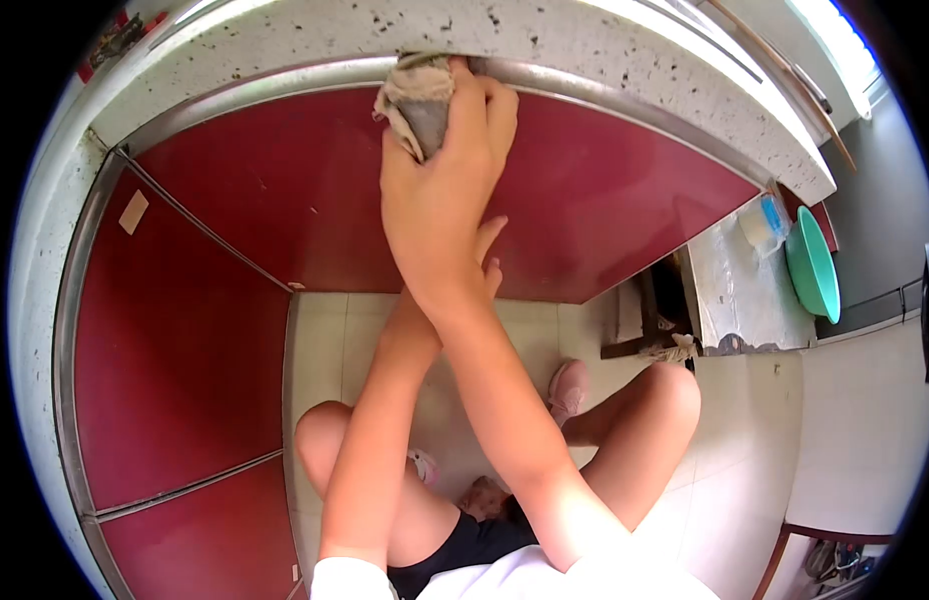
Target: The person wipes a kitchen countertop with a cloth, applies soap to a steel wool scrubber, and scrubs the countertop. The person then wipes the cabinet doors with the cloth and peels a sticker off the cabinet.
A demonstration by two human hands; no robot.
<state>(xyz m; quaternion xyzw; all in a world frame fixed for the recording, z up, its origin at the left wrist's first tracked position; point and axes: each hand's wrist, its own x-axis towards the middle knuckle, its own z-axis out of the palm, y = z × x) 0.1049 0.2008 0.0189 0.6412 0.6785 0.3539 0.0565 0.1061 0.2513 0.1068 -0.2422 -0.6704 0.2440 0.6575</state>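
A crumpled grey-beige rag (417,98) is bunched in my right hand (440,205), whose fingers are closed around it. The rag presses on the metal strip (320,78) along the top edge of a red cabinet door (285,190), just beneath the speckled counter edge (285,35). My forearms cross, the right over the left. Behind my right wrist, my left hand (491,234) shows only some fingers, stretched out and apart in front of the red door. Its palm is hidden, and I cannot tell whether it touches the door.
More red panels (185,350) stand on the left. To the right, a low grey surface (740,285) carries a clear container with a blue lid (765,222) and a green basin (813,265). My bent knees (665,400) are close below, over the tiled floor (530,325).
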